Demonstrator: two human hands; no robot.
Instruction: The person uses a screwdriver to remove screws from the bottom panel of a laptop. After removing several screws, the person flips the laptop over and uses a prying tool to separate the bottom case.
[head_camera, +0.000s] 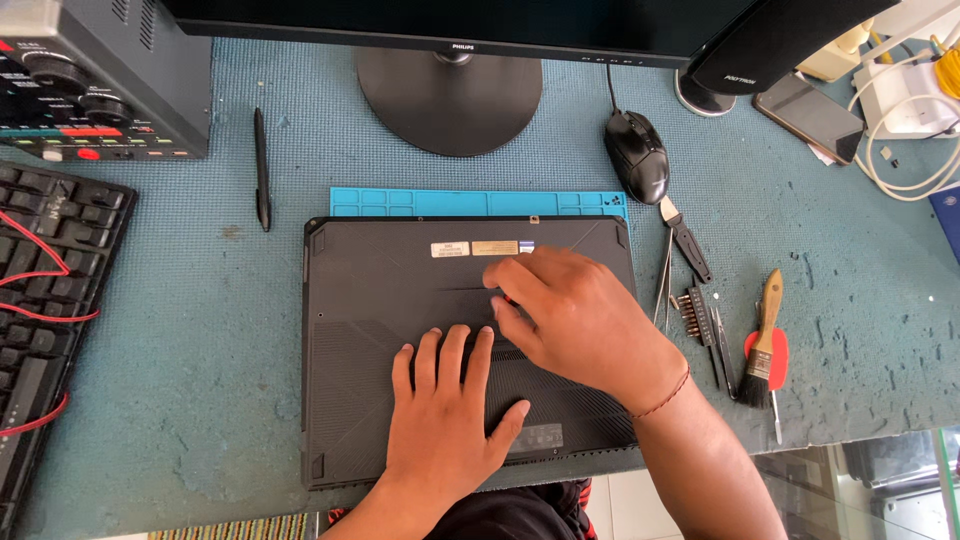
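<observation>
**Both hands on the upturned laptop, head view**

Surroundings: a black laptop lay bottom side up on the blue-green tabletop, its near edge close to the tabletop's front edge. Its far edge overlapped a light blue work mat. A monitor stand stood behind the mat. A black pen lay to the left of the mat, apart from the laptop. A black keyboard with red wires across it sat at the left edge, and an instrument box with knobs stood behind it. To the right of the laptop: a black mouse, tweezers, a row of screwdriver bits, and a paintbrush with a wooden handle. A phone lay further back on the right. Nothing lay on the laptop's base apart from the two hands.

Hands: the left hand lay flat, palm down, on the near middle of the base, fingers extended towards the far edge and slightly spread, thumb out to the right. It held nothing. The right hand came in from the lower right, wrist raised, fingers curled downwards onto the middle of the base just beyond the left fingertips. Something reddish showed beneath its fingers; I could not tell what it was, or whether the hand gripped it. A thin red cord circled the right wrist.
</observation>
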